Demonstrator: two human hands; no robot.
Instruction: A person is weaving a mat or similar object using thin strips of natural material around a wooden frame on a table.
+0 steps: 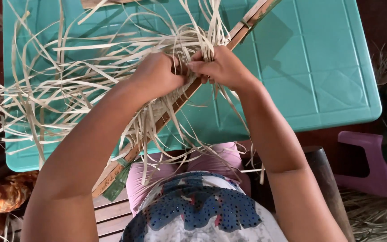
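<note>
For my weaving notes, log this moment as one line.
left hand: grips pale strips | right hand: pinches strips | wooden frame: diagonal on teal table

Even, soft daylight, moderately bright, no hard hotspots. The teal moulded plastic table (328, 67) is evenly lit with a faint sheen and no blown glare. A dark angular shadow falls on it right of the long wooden frame bar (166, 116), and thin soft shadows sit under the pale flat straw strips (68, 80), so the light comes roughly from the left. Frame corners drop off into dark brown, low in detail. Focus is sharp at centre; strip ends near the left edge are slightly soft. Mild wide-angle bowing shows at the table edges. The lower forearms look enlarged.
</note>
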